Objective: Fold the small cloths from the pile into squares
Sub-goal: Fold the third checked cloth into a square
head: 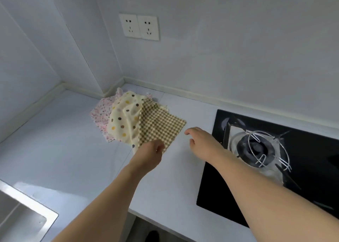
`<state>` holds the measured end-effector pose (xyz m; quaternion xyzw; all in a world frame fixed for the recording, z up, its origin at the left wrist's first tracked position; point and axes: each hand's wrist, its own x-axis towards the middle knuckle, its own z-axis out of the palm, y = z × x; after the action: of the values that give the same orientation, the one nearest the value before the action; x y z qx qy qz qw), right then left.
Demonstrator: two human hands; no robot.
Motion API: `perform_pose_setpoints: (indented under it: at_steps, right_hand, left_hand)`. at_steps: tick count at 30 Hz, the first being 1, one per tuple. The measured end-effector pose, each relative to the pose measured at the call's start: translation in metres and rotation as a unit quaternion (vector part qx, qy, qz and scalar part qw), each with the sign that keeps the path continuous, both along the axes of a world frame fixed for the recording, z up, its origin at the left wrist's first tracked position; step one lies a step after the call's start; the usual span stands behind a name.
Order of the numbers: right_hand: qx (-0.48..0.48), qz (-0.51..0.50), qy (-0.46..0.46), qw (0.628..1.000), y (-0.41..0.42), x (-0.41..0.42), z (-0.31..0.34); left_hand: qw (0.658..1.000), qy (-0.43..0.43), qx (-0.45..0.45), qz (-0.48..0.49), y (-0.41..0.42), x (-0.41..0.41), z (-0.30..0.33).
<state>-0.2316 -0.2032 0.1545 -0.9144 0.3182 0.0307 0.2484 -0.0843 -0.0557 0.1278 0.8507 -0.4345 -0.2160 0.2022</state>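
The left hand (153, 149) pinches the checked cloth's (161, 126) near corner atop the pile (126, 117) on the worktop (64, 150). The right hand (199, 137) hovers wide. Pulling may drag the dotted cloth (124, 119) along.

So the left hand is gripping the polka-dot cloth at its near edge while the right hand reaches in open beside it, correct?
Not quite. The head view shows the left hand gripping the checked cloth at its near edge, not the polka-dot cloth, which lies beside it in the pile. The right hand does reach in open, holding nothing.
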Motion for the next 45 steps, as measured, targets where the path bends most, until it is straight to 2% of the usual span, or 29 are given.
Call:
perform_pose_setpoints:
  at_steps: [4, 7, 10, 14, 17, 20, 25, 29, 32, 35, 38, 41, 45]
  right_hand:
    - [-0.001, 0.005, 0.033, 0.999, -0.014, 0.034, -0.041]
    - [-0.017, 0.013, 0.016, 1.0, -0.028, 0.06, -0.077]
    - [-0.039, 0.023, 0.013, 0.999, -0.036, 0.074, -0.116]
    - [-0.117, -0.013, -0.064, 0.991, -0.038, 0.077, -0.15]
    - [-0.207, 0.008, -0.091, 0.974, -0.032, 0.077, -0.156]
    - [-0.228, -0.02, -0.166, 0.959, -0.011, 0.068, -0.152]
    - [-0.178, -0.068, -0.247, 0.95, 0.063, 0.028, -0.105]
    - [-0.177, -0.102, -0.323, 0.924, 0.126, -0.007, -0.052]
    - [-0.179, -0.1, -0.26, 0.943, 0.165, -0.037, -0.006]
    - [-0.245, -0.05, -0.139, 0.958, 0.195, -0.066, 0.031]
    - [-0.294, -0.026, -0.047, 0.954, 0.219, -0.084, 0.055]
    - [-0.298, -0.057, -0.072, 0.95, 0.227, -0.092, 0.073]
    - [-0.238, -0.105, -0.138, 0.955, 0.215, -0.079, 0.072]
  left_hand:
    - [0.999, 0.008, 0.012, -0.034, -0.01, 0.028, -0.053]
    - [0.994, -0.062, -0.031, -0.088, -0.016, 0.044, -0.1]
    - [0.975, -0.143, -0.118, -0.122, -0.016, 0.051, -0.133]
    - [0.951, -0.217, -0.179, -0.13, -0.018, 0.052, -0.146]
    - [0.945, -0.205, -0.234, -0.104, -0.016, 0.053, -0.145]
    - [0.924, -0.219, -0.304, -0.071, -0.006, 0.053, -0.131]
    - [0.925, -0.174, -0.337, -0.018, 0.039, 0.034, -0.072]
    - [0.926, -0.038, -0.374, 0.025, 0.09, 0.001, -0.019]
    - [0.928, 0.024, -0.373, 0.016, 0.129, -0.021, 0.017]
    - [0.929, 0.092, -0.359, -0.011, 0.161, -0.033, 0.045]
    - [0.937, 0.084, -0.336, -0.055, 0.182, -0.038, 0.062]
    - [0.935, 0.091, -0.335, -0.072, 0.188, -0.036, 0.073]
    - [0.942, 0.11, -0.31, -0.071, 0.175, -0.021, 0.067]
